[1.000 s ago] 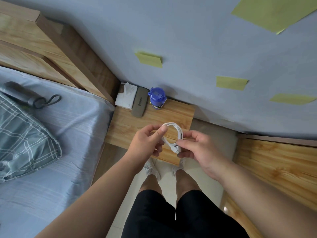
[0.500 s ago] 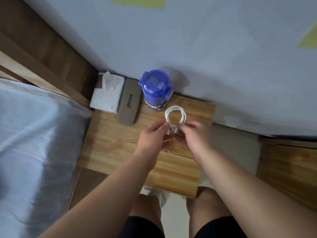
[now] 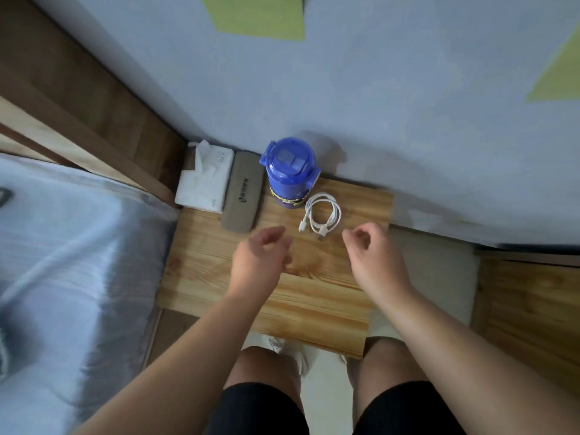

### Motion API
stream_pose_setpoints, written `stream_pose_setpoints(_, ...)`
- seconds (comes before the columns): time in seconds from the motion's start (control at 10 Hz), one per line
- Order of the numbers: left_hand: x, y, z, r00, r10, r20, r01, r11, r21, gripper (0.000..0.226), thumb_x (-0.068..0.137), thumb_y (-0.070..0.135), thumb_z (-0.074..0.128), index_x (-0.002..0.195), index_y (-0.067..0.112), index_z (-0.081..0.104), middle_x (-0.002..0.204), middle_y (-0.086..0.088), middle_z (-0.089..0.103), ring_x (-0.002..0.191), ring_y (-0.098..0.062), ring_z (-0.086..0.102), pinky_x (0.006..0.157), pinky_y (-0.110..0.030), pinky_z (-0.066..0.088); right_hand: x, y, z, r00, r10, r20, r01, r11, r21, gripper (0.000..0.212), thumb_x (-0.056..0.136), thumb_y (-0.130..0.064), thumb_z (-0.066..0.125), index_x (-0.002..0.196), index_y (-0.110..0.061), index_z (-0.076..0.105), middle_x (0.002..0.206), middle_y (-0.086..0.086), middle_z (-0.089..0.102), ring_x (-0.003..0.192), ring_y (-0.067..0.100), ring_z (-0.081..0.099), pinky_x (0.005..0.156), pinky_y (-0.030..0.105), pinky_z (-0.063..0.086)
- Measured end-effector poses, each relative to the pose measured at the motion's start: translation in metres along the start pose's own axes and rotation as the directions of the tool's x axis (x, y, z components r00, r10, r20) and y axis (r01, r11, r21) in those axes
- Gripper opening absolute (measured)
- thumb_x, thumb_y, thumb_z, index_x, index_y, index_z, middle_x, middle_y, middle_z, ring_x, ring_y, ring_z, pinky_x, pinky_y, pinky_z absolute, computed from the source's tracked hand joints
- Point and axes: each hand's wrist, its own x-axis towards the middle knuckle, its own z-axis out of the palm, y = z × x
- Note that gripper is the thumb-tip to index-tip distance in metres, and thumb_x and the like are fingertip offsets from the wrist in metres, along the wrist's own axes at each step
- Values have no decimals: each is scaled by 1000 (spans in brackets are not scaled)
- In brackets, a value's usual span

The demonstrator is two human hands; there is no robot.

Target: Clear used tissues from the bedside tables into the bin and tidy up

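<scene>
A coiled white cable [image 3: 323,215] lies on the wooden bedside table [image 3: 301,290], just right of a blue bottle [image 3: 290,172]. A white tissue pack [image 3: 205,182] with a tissue sticking out sits at the table's back left corner, and a grey case [image 3: 243,193] lies beside it. My left hand [image 3: 262,257] hovers over the table a little in front of the cable, fingers loosely curled and holding nothing. My right hand [image 3: 368,246] hovers to the cable's right, fingers apart and holding nothing. No loose used tissue or bin is in view.
The bed with a light blue sheet [image 3: 72,277] borders the table on the left, with the wooden headboard [image 3: 94,114] behind. A blue-grey wall [image 3: 408,105] rises behind the table. Another wooden surface [image 3: 533,309] lies at the right. My legs stand at the table's front edge.
Both hands held the coiled white cable and carried it forward to the table; now it lies beside the blue bottle and both hands have let go and drawn back.
</scene>
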Motion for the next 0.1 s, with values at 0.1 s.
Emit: stream_pose_setpoints(0.1, -53, 9, -37, 997, -76, 18, 76, 997, -11, 17, 102, 30, 67, 94, 26, 81, 84, 3, 82, 66, -11, 79, 60, -30, 65, -55, -2, -47, 988, 38, 150, -33, 999, -39, 36, 99, -47, 54, 72, -23, 58, 60, -2, 64, 57, 17, 61, 58, 36, 47)
